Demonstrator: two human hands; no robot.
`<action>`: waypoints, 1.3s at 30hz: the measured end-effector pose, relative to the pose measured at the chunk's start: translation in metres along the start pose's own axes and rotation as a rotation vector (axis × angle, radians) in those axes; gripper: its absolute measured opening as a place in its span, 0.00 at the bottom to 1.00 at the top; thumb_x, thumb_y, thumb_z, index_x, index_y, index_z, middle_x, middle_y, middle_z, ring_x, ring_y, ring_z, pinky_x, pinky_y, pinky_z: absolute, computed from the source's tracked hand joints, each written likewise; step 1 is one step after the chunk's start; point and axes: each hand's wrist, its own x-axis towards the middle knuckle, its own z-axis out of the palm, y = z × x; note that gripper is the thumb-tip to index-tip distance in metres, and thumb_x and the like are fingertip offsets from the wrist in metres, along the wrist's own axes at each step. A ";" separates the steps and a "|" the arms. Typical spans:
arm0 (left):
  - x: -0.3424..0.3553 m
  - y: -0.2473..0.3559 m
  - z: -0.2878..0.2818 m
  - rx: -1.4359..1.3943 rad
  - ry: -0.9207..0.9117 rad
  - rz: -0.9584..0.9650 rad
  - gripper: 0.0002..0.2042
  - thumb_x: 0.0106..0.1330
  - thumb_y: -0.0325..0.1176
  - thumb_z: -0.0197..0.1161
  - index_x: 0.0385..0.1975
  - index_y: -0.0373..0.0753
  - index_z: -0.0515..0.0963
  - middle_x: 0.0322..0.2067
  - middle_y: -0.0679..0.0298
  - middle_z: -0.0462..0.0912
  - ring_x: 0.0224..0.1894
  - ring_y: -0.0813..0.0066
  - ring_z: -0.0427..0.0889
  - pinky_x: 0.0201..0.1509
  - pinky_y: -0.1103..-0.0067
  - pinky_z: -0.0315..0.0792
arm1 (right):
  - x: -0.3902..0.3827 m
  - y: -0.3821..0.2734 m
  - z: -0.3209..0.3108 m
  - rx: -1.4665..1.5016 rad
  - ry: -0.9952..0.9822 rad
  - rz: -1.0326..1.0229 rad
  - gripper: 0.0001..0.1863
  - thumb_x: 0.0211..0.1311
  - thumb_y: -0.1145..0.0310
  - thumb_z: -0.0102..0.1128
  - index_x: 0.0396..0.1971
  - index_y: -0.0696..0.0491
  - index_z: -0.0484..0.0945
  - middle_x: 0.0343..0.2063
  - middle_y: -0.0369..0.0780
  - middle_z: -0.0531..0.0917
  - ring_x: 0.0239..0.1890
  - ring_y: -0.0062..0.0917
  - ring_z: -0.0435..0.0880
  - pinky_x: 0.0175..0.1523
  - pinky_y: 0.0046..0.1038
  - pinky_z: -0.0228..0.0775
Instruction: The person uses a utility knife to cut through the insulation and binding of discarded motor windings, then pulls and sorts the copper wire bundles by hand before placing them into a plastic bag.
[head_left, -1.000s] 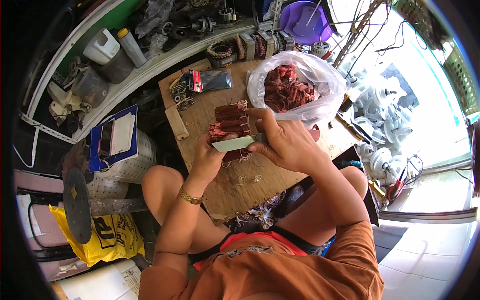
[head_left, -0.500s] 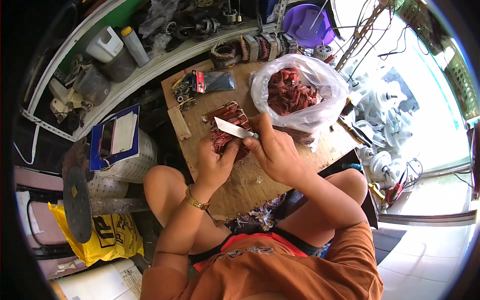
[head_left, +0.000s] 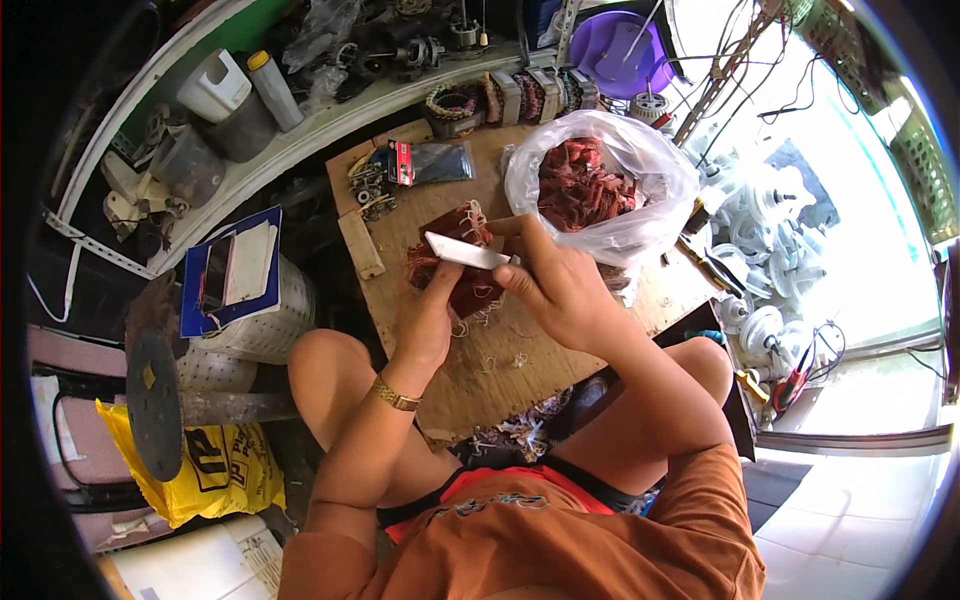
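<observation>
My left hand (head_left: 430,310) grips a bundle of reddish-brown windings (head_left: 470,295) laced with pale string, held over a wooden board (head_left: 400,240). My right hand (head_left: 560,300) is closed on a knife (head_left: 465,250) with a broad pale blade, which lies across the top of the bundle, over my left thumb. A few loose bits of string (head_left: 519,360) lie on the board below. Behind my right hand is a white plastic bag (head_left: 660,220) full of reddish-brown strips (head_left: 580,190). A dark package (head_left: 440,160) and small metal parts (head_left: 372,190) lie at the back left.
Stator cores (head_left: 505,95) line the back edge near a purple basin (head_left: 615,50). A cluttered shelf (head_left: 235,180) runs at left, above a blue folder (head_left: 190,310) on a perforated drum. White plastic parts (head_left: 775,210) and hanging wires (head_left: 780,80) crowd the right side.
Both hands and the windings bundle have shifted and turned slightly. The knife blade moved up from the bundle's lower part to lie across its upper part.
</observation>
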 end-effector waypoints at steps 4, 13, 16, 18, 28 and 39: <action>-0.001 0.005 0.000 0.186 -0.045 0.100 0.15 0.70 0.31 0.65 0.54 0.34 0.77 0.48 0.62 0.84 0.48 0.76 0.83 0.54 0.76 0.77 | -0.001 -0.018 -0.007 -0.231 0.038 -0.104 0.28 0.70 0.55 0.58 0.61 0.56 0.64 0.29 0.48 0.83 0.33 0.48 0.83 0.35 0.44 0.70; 0.001 0.010 -0.004 0.374 -0.118 0.211 0.13 0.68 0.30 0.67 0.49 0.34 0.80 0.45 0.62 0.86 0.46 0.78 0.83 0.52 0.78 0.77 | -0.004 -0.018 -0.009 -0.345 0.020 -0.102 0.32 0.68 0.54 0.60 0.65 0.54 0.61 0.23 0.45 0.81 0.29 0.45 0.83 0.32 0.42 0.68; 0.000 0.013 -0.004 0.389 -0.134 0.200 0.12 0.68 0.31 0.67 0.49 0.33 0.81 0.45 0.62 0.86 0.46 0.78 0.83 0.52 0.77 0.77 | -0.003 -0.021 -0.012 -0.351 -0.006 -0.092 0.30 0.68 0.54 0.60 0.60 0.56 0.63 0.26 0.46 0.82 0.28 0.45 0.83 0.30 0.43 0.69; -0.002 0.015 0.000 0.384 -0.150 0.204 0.12 0.69 0.31 0.67 0.48 0.33 0.81 0.44 0.62 0.86 0.45 0.78 0.83 0.51 0.77 0.77 | -0.004 -0.022 -0.011 -0.348 -0.021 -0.079 0.28 0.68 0.54 0.60 0.56 0.58 0.65 0.29 0.48 0.83 0.27 0.45 0.83 0.28 0.43 0.70; -0.012 0.005 0.014 0.491 -0.043 0.418 0.09 0.69 0.24 0.62 0.45 0.30 0.80 0.42 0.61 0.86 0.41 0.77 0.84 0.46 0.79 0.77 | -0.003 -0.031 0.012 -0.250 0.122 -0.028 0.19 0.71 0.57 0.57 0.46 0.57 0.66 0.26 0.51 0.79 0.31 0.52 0.79 0.33 0.47 0.66; -0.002 0.007 0.017 0.296 -0.013 0.157 0.15 0.72 0.29 0.63 0.55 0.33 0.77 0.48 0.63 0.85 0.48 0.77 0.83 0.52 0.78 0.78 | 0.013 0.010 -0.010 0.338 -0.008 0.047 0.18 0.70 0.58 0.61 0.42 0.59 0.71 0.28 0.49 0.78 0.30 0.34 0.79 0.39 0.36 0.72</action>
